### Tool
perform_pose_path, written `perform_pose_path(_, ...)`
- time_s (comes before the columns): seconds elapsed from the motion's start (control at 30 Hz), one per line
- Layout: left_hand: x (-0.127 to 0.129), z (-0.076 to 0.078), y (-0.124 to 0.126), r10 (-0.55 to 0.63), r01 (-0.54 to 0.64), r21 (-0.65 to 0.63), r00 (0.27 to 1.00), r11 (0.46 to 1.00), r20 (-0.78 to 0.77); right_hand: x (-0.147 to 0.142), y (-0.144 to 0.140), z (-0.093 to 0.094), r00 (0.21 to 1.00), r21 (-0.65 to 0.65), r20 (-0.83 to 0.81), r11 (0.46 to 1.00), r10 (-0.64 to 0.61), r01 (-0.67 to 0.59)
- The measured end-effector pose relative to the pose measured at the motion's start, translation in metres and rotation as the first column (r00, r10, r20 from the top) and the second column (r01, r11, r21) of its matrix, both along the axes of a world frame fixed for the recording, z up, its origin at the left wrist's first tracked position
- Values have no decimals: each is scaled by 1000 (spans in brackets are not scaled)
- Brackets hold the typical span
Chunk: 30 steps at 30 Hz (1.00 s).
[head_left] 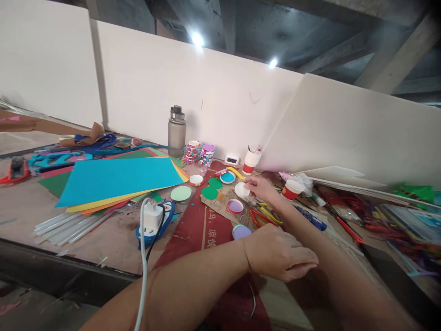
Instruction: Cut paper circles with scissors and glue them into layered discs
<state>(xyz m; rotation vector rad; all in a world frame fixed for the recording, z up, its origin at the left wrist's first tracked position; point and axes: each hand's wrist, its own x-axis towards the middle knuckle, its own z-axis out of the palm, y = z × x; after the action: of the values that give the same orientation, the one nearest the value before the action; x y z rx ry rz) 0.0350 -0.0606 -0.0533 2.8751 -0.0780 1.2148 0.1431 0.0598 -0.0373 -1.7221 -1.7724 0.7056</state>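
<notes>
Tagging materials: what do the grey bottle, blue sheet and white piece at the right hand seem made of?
Grey bottle: probably smooth plastic, looking translucent. Blue sheet: paper or thin card, matte, thin-edged, without glare. White piece at the right hand: possibly paper, matte, but too small to tell.

Glaring ceiling lamps [197, 39] near twelve and one o'clock brighten the white partition [193, 87] under a dim ceiling [292, 30], with stretched blur toward four o'clock.

From my remote station I see, left of the right hand [259, 187], a smooth matt blue rectangular paper sheet [119, 180] and glossy translucent white plastic sticks [69, 226].
</notes>
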Motion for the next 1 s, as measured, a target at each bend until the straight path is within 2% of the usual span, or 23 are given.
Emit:
perform_pose_path(0.07, 0, 0, 0, -11, 11, 11, 1000, 1000, 6, -8, -18, -1, 990, -24, -20, 990, 138, -138)
perform_pose_path(0.17, 0, 0, 0, -19, 19, 15, 1000, 1000, 12, -19, -36, -3, 971, -20, 91, 975, 223, -222)
perform_pose_path(0.27, 1, -1, 0, -8, 8, 6, 1000, 1000, -18, -25, -40, -4, 951, 13, 238, 979, 197, -206)
perform_pose_path(0.43, 3, -3, 1, -5, 6, 5, 998, 1000, -58, -25, -32, -10, 933, 94, 341, 983, 115, -156)
perform_pose_path(0.63, 4, -5, 3, -10, 9, -23, 999, 1000, -43, -27, -29, -23, 882, 141, 453, 966, 130, -215)
perform_pose_path(0.7, 3, -4, 3, 2, -3, -26, 999, 1000, -50, -28, -30, -20, 881, 163, 457, 963, 119, -215)
perform_pose_path(0.83, 2, 0, 1, 10, -10, -43, 1000, 999, 1, -29, -21, -1, 894, 278, 443, 939, 64, -205)
perform_pose_path(1.0, -2, 8, -2, 15, -12, -31, 997, 999, 77, -37, 19, 11, 892, 351, 450, 914, 28, -206)
